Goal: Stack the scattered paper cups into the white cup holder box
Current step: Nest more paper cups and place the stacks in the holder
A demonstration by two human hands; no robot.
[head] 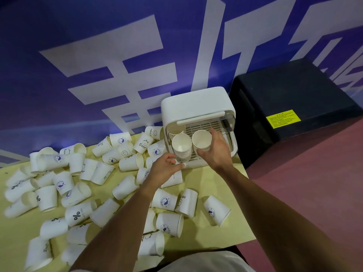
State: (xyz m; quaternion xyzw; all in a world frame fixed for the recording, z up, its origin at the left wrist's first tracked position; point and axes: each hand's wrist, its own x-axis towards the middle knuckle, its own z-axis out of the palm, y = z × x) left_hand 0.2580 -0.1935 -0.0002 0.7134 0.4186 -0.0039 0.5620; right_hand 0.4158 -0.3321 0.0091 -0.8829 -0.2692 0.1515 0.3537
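Note:
The white cup holder box (196, 103) stands at the table's far edge with its lid raised. Inside it, at the left, stands a stack of nested paper cups (181, 147), with more cups behind it. My right hand (215, 152) grips a single paper cup (202, 139), mouth up, just right of that stack and over the box's slotted floor. My left hand (164, 169) reaches to the foot of the stack, its fingers curled and its fingertips touching the box's front edge. Several printed paper cups (78, 181) lie scattered over the table.
The yellow-green table (214, 185) ends just right of the box, with a reddish floor (306, 189) beyond. A black box (290, 107) with a yellow label sits to the right of the holder. A purple banner with white characters (98, 65) hangs behind.

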